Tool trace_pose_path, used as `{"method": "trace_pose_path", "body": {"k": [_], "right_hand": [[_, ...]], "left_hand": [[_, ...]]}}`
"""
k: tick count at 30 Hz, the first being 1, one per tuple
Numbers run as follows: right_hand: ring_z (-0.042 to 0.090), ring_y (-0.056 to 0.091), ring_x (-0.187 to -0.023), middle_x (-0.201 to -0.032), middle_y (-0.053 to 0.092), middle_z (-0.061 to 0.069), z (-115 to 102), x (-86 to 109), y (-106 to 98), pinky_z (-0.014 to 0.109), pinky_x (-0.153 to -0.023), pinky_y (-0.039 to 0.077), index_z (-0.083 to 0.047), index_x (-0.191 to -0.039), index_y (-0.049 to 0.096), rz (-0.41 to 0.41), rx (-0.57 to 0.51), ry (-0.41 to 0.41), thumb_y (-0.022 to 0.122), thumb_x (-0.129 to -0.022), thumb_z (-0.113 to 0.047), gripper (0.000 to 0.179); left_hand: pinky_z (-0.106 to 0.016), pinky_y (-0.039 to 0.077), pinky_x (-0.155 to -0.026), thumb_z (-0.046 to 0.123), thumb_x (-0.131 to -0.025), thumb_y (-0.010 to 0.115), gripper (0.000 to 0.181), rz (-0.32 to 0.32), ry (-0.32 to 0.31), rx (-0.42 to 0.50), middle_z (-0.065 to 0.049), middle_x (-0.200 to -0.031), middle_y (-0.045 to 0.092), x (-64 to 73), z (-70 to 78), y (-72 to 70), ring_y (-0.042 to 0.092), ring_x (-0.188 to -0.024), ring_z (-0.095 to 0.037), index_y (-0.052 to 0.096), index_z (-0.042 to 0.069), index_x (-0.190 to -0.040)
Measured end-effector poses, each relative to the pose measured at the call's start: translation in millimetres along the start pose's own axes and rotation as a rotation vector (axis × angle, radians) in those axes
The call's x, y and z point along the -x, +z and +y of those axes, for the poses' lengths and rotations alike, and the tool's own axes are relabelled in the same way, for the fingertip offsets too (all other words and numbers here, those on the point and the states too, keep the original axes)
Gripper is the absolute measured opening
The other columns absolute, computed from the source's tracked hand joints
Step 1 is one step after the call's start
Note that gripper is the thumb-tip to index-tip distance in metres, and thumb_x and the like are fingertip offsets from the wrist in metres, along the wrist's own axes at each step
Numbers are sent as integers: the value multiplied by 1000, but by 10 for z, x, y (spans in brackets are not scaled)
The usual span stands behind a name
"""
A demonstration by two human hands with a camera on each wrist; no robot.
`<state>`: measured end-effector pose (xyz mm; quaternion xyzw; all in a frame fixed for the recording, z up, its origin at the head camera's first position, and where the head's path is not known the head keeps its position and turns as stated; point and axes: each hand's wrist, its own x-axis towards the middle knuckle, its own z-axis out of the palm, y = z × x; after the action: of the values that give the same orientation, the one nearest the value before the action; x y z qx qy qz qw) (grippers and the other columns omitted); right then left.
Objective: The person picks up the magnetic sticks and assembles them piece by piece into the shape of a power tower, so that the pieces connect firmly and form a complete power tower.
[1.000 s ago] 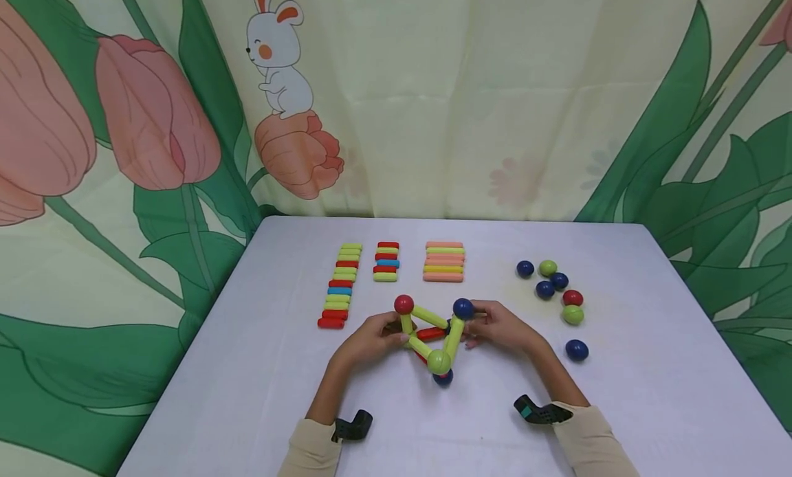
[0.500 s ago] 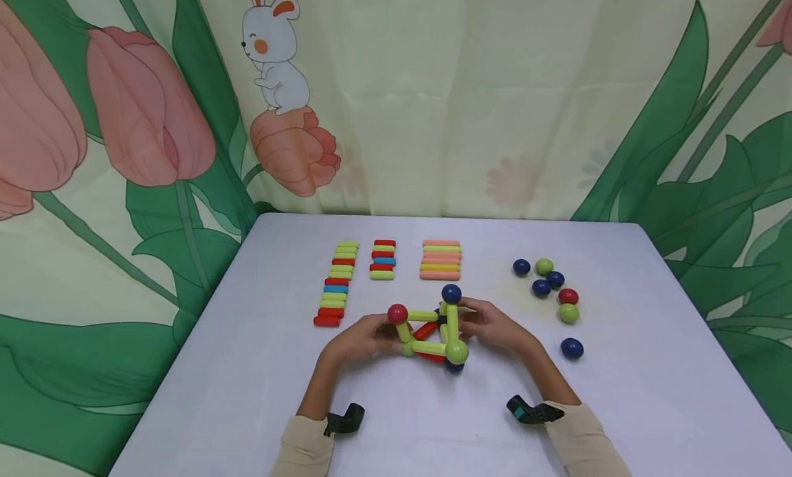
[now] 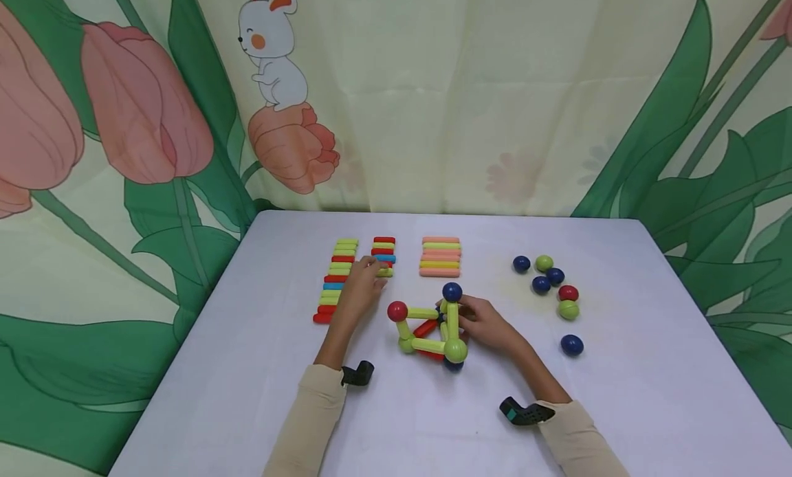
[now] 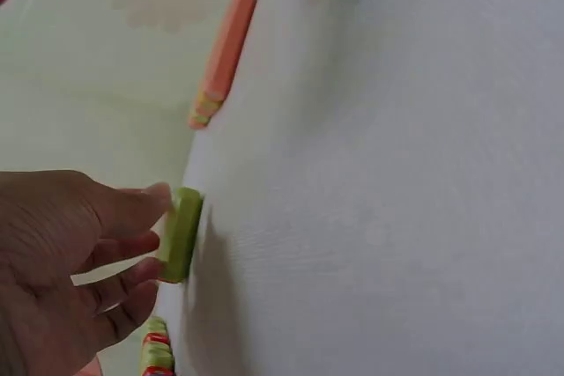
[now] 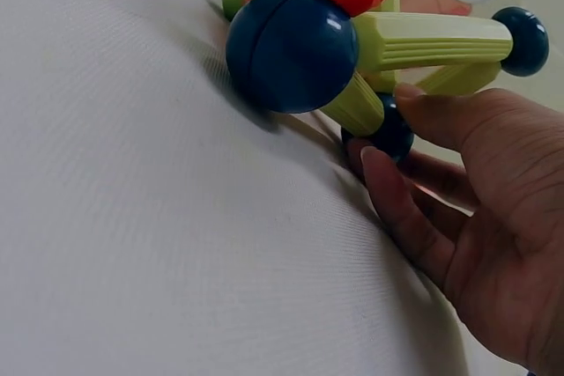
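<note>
A frame of magnetic rods and balls (image 3: 454, 350) stands at the middle of the table, with green and red rods joined by red, blue and green balls. My right hand (image 3: 489, 324) holds its right side; in the right wrist view thumb and fingers pinch a low blue ball (image 5: 396, 125). Farther back, my left hand (image 3: 360, 288) reaches to the nearest green rod (image 4: 182, 235) of the short middle column. Its thumb and fingertips touch that rod's upper side, spread apart along it. In the head view the hand partly covers the left column and the middle one.
A long column of short rods (image 3: 326, 309) lies at the left. Longer pink, green and yellow rods (image 3: 440, 255) are stacked in a row behind the frame. Several loose balls (image 3: 568, 310) lie at the right, with one blue ball (image 3: 572, 346) nearer the front.
The frame was turned between both hands, then stayed put in the right hand. My left hand has let go of it and moved back and left to the short middle column.
</note>
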<state>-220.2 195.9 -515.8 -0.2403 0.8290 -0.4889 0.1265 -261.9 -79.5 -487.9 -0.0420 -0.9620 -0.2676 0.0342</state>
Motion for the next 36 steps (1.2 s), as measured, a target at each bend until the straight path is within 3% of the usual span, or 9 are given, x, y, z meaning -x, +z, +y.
{"method": "trace_pose_path", "body": {"k": [7, 13, 16, 19, 23, 25, 29, 32, 36], "right_hand": [[28, 64, -113, -126, 65, 10, -13, -2, 5, 42, -92, 55, -11, -130, 59, 21, 12, -3, 54, -98, -9, 32], [21, 64, -113, -133, 62, 5, 22, -8, -1, 31, -91, 54, -16, -135, 56, 6, 8, -49, 53, -101, -17, 34], [16, 65, -103, -134, 62, 9, -3, -6, -10, 32, -78, 58, -14, -137, 55, 0, -31, -41, 51, -102, -15, 35], [16, 64, -92, -130, 62, 14, -6, -10, -15, 34, -65, 59, -12, -135, 56, -11, -66, -29, 49, -102, -13, 33], [18, 65, -89, -126, 62, 17, 11, -21, -12, 33, -61, 59, -10, -131, 57, -22, -65, -38, 47, -103, -10, 30], [17, 65, -89, -125, 62, 17, -7, -18, -13, 32, -61, 59, -9, -130, 57, -22, -56, -39, 47, -102, -10, 29], [15, 65, -85, -124, 62, 19, -31, -10, -7, 30, -60, 59, -7, -130, 56, -11, -38, -47, 47, -103, -9, 29], [15, 65, -83, -125, 61, 20, -43, -6, 8, 29, -60, 58, -7, -131, 55, -9, -25, -32, 46, -103, -10, 30], [14, 65, -76, -121, 62, 19, -67, -5, 25, 28, -59, 57, -8, -129, 54, -15, 9, -9, 45, -103, -11, 28]], "left_hand": [[-34, 56, -89, 18, -84, 77, 34, 40, 80, -140, -8, -120, 60, -110, -9, 84, 58, -109, -23, 69, 13, -117], [-33, 57, -87, 19, -82, 80, 35, 7, 18, -168, -8, -116, 62, -95, 12, 85, 61, -105, -21, 69, 11, -114], [-32, 58, -83, 20, -81, 81, 33, -39, -36, -98, -6, -109, 64, -82, 29, 39, 61, -100, -20, 70, 10, -110], [-28, 57, -76, 23, -83, 79, 29, -90, -45, 92, -4, -100, 66, -56, 51, -60, 60, -93, -18, 70, 9, -107], [-29, 57, -76, 25, -88, 73, 26, -164, 11, 433, -4, -96, 70, 68, 211, -279, 65, -88, -16, 70, 8, -108], [-30, 58, -79, 24, -89, 71, 25, -212, 63, 519, -5, -95, 70, 161, 346, -387, 66, -87, -16, 70, 7, -108], [-26, 57, -73, 23, -90, 71, 25, -297, 155, 518, -5, -92, 67, 324, 551, -473, 63, -82, -16, 69, 6, -108], [-23, 55, -64, 23, -89, 71, 24, -329, 162, 478, -4, -89, 64, 393, 592, -425, 59, -80, -14, 69, 6, -107], [-24, 54, -63, 22, -89, 71, 22, -333, 152, 479, -3, -90, 63, 426, 585, -345, 59, -83, -15, 69, 7, -105]]}}
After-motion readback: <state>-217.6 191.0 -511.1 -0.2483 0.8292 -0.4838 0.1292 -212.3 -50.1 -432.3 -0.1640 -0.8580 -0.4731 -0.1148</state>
